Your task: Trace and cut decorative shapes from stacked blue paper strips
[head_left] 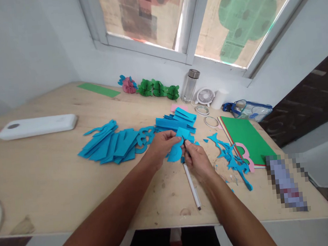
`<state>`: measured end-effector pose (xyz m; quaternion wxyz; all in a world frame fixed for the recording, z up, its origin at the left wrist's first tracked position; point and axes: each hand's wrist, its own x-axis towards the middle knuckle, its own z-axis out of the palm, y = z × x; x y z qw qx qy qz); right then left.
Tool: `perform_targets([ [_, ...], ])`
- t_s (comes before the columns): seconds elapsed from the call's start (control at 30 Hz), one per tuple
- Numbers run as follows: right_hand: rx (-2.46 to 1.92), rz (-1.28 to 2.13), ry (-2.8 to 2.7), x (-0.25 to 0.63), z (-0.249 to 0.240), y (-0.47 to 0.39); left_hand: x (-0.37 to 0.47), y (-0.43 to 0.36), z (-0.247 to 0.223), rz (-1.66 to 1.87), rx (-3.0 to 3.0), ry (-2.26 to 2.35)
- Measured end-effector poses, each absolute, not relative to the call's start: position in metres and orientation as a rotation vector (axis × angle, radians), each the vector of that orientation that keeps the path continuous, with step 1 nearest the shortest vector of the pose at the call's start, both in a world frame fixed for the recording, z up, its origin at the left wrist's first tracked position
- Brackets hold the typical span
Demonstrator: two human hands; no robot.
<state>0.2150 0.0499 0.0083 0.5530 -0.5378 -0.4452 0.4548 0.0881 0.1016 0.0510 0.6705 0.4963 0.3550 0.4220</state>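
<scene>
Near the table's middle, my left hand (162,147) pinches a blue paper piece (174,152) with a rounded, scalloped lower edge. My right hand (196,157) is closed around a small dark tool at the paper's right side; it looks like scissors, mostly hidden by the fingers. Just beyond the hands lies a pile of folded blue paper (175,122). To the left are blue folded strips (111,145) and curly blue cutouts (145,136). A white pen (192,187) rests below my right hand. Blue scraps (231,157) are scattered to the right.
Green paper sheets (248,134) lie at the right, with a pink cutout (245,156) on their edge. Along the back stand green paper ornaments (158,88), a glass bottle (190,86) and a small fan (205,95). A white power strip (38,125) lies at left.
</scene>
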Motion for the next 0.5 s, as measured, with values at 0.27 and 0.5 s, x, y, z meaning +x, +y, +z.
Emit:
perform_targets([
  [0.27, -1.269, 1.093, -1.051, 0.215, 0.008, 0.049, 0.087, 0.102, 0.053, 0.998, 1.09, 0.794],
  [0.5, -1.275, 1.082, -1.058, 0.213, 0.014, 0.047, 0.088, 0.105, 0.043, 0.892, 0.918, 0.675],
])
